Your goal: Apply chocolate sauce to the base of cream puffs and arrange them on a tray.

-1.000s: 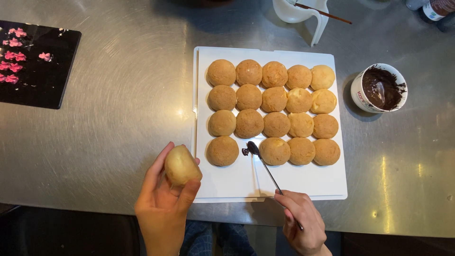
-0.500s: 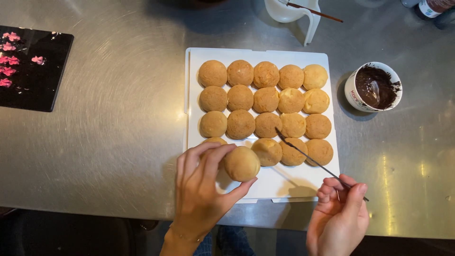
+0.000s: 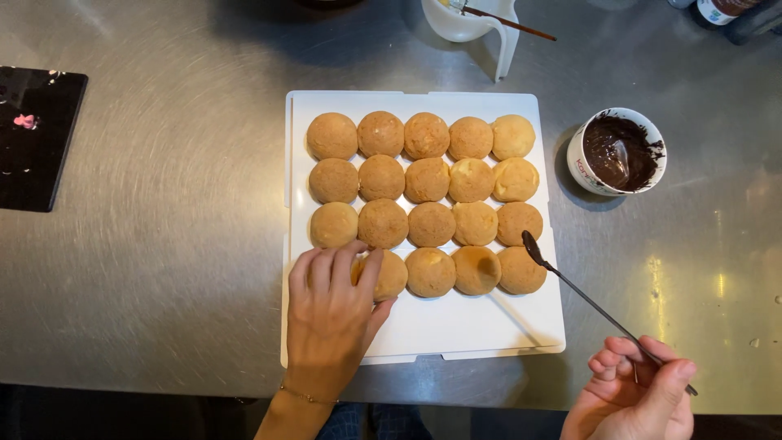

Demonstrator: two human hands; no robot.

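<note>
A: What's different from a second ago?

B: Back then the left hand (image 3: 334,314) held one round golden puff up off the white tray (image 3: 423,330), at the lower left of the frame. Now that hand lies flat over the tray's lower left corner, fingers loosely spread and resting on top of the puff (image 3: 383,273), which fills the first place of the bottom row. It is a light touch from above, not a pinch.

A: So the bottom row is full?

B: It looks so: four rows of five, the puffs touching their neighbours, though the hand hides most of the corner one.

A: And the other hand?

B: The right hand (image 3: 639,387), at the lower right of the frame, pinches the end of a long thin spoon (image 3: 590,300) between thumb and fingertips. The dark bowl of the spoon now hovers near the right end of the two lower rows; earlier it sat lower and further left, by the gap in the bottom row. I cannot tell whether it touches a puff.

A: What else is about?

B: A white cup of chocolate spread (image 3: 617,152) stands on the steel table (image 3: 155,269) just right of the tray. A white jug (image 3: 472,20) with a stick in it sits at the top edge, and a black board (image 3: 37,138) with a pink decoration lies at the far left.
</note>
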